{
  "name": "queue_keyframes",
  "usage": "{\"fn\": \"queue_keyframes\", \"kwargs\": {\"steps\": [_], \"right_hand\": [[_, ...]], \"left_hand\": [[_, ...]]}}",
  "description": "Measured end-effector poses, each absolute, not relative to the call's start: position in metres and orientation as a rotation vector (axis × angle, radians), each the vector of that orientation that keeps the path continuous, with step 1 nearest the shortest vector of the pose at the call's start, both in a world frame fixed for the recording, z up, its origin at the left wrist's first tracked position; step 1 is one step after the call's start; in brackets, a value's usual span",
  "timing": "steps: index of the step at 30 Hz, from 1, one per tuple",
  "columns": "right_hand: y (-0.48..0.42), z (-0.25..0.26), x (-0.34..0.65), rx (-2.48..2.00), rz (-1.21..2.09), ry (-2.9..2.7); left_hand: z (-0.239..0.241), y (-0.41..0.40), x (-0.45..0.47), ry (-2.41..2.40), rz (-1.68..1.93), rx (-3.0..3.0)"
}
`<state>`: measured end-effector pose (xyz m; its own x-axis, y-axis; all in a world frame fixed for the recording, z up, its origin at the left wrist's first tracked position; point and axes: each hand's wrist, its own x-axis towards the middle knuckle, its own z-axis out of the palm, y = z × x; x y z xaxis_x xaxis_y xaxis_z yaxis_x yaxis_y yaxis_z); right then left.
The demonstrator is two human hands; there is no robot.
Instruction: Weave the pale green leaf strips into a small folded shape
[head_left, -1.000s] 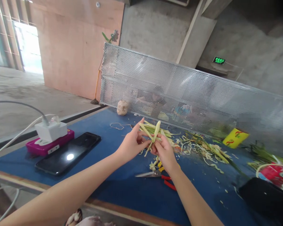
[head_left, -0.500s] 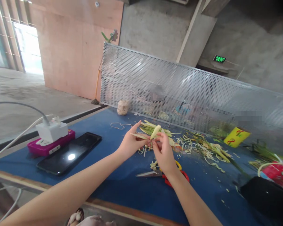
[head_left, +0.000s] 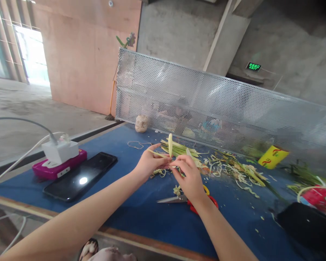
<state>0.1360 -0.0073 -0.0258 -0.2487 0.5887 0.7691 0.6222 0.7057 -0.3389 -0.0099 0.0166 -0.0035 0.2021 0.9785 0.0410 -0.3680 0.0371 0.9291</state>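
Observation:
My left hand (head_left: 149, 164) is closed in a pinch on a pale green plant strip (head_left: 170, 145) that stands upright from the fingertips. Another thin piece sticks out to the left across this hand, and its forefinger points away. Close against it, my right hand (head_left: 188, 177) pinches at the base of the same plant piece; the exact grip is hidden by the fingers. Beneath the right hand and wrist lie scissors (head_left: 175, 199) with red and yellow handles, blades to the left. Just behind both hands is a bundle of green stalks (head_left: 180, 148).
Plant scraps (head_left: 239, 172) litter the blue tabletop (head_left: 141, 221) on the right. At left are a black phone (head_left: 81, 175) and a purple power strip (head_left: 53, 172) with a white charger. A perforated metal panel (head_left: 163, 83) borders the back. A yellow packet (head_left: 273, 157) and black object (head_left: 304, 224) lie right.
The pale strip has swung left and now stands more upright. My right hand has shifted slightly, its fingers lower and more to the left at the strip's base.

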Motion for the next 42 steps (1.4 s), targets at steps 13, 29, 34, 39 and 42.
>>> {"fn": "queue_keyframes", "kwargs": {"steps": [13, 29, 34, 39, 42], "right_hand": [[0.013, -0.041, 0.136, -1.075, 0.638, -1.523], [0.014, -0.034, 0.132, -1.034, 1.032, -1.171], [0.011, -0.031, 0.130, -1.026, 1.100, -1.180], [0.007, -0.026, 0.128, -0.959, 1.195, -1.184], [0.007, -0.027, 0.129, -0.967, 1.200, -1.207]], "left_hand": [[-0.007, 0.022, -0.008, 0.848, 1.357, 1.369], [-0.015, 0.023, -0.004, 0.645, 1.303, 1.331], [-0.017, 0.024, -0.004, 0.645, 1.294, 1.236], [-0.016, 0.023, -0.005, 0.665, 1.289, 1.300], [-0.014, 0.023, -0.005, 0.670, 1.310, 1.292]]}}
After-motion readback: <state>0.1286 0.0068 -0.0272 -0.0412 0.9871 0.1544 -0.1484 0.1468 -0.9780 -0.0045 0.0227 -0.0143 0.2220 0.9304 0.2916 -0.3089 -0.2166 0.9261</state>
